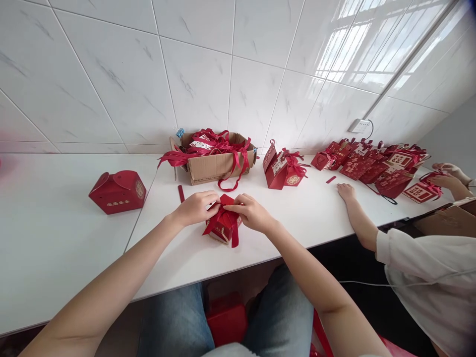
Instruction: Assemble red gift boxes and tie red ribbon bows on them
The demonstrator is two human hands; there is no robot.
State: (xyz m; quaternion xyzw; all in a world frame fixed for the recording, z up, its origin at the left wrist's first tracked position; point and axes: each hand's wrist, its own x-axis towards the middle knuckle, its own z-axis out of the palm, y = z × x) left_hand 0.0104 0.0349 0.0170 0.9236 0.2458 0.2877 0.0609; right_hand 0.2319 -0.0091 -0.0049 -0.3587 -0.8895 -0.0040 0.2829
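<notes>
Right in front of me on the white table stands a small red gift box point(216, 232) with a cord along its lower edge. A red ribbon point(234, 234) is tied across its top, and its ends hang down the sides. From the left, my left hand point(199, 208) pinches the ribbon near the knot. On the other side, my right hand point(253, 213) has its thumb and fingers closed on the ribbon too. My fingers partly hide the knot and the box top.
Behind the box is a cardboard carton point(213, 169) heaped with red ribbons. A red gift box point(118, 192) stands at left, and two ribboned boxes point(284, 168) at right. Farther right, several red gift bags point(366, 166) crowd the wall, near a co-worker's hand point(346, 191) and another person's hands point(448, 176).
</notes>
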